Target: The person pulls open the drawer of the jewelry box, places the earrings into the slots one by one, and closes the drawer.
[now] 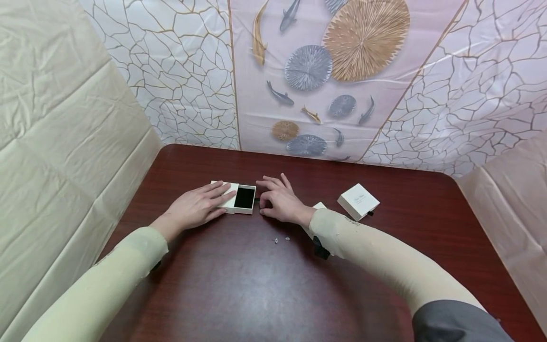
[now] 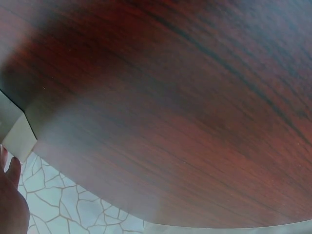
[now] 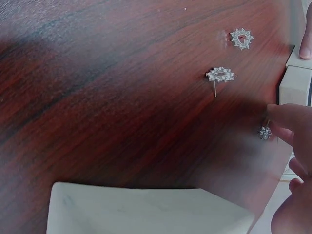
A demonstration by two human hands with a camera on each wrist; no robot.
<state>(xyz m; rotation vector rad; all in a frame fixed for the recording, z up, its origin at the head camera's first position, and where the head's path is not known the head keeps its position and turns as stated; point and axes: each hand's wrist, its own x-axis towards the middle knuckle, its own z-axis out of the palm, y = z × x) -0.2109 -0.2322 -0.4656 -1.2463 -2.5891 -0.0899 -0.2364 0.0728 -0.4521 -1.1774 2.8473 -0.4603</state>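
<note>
My left hand [image 1: 198, 204] rests on the white sleeve of a small jewelry box [image 1: 231, 187], fingers laid over its top. The box's drawer [image 1: 245, 199] is partly pulled out to the right and shows a black lining. Just right of the drawer, my right hand [image 1: 282, 199] pinches a small flower-shaped earring [image 3: 265, 132] between thumb and forefinger. Two sparkling earrings lie on the table: one with its post showing [image 3: 220, 74], the other a spiky-edged earring [image 3: 242, 38]. The left wrist view catches only part of the left hand [image 2: 13, 200] at the box.
A second white box [image 1: 359, 201] with faint print and a black tab stands at the right. Partly hidden under my right forearm lies another white object [image 3: 146, 209]. The dark red wooden table [image 1: 239, 285] ends at patterned cloth [image 1: 188, 71] behind and plain cloth at the sides.
</note>
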